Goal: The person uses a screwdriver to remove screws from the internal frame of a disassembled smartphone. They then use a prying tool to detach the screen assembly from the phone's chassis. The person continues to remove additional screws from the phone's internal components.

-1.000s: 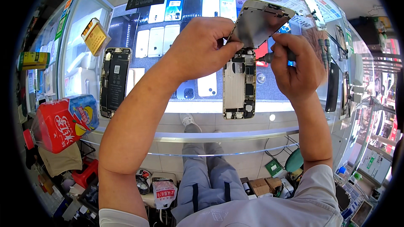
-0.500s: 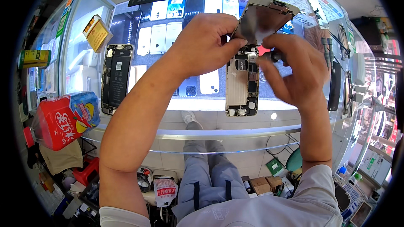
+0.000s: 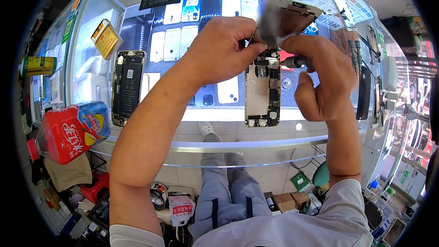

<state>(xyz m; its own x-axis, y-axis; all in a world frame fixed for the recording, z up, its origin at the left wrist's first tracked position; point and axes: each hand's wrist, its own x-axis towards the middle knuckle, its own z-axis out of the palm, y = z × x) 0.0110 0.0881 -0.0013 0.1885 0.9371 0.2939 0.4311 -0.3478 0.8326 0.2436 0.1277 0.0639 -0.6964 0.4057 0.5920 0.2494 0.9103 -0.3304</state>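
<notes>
Pinching the raised screen panel [image 3: 299, 22] by its lower edge, the left hand [image 3: 228, 50] has a closed grip at the upper end of the opened phone body [image 3: 262, 95], which I see lying on the glass desk [image 3: 238, 147]. Right of that phone body, the right hand [image 3: 325, 75] has its grip, fingers curled and thumb standing off, around a dark-handled tool [image 3: 298, 62]. Well left of the phone body lies a second opened phone [image 3: 128, 88], with a red-labelled bottle [image 3: 68, 135] farther left.
</notes>
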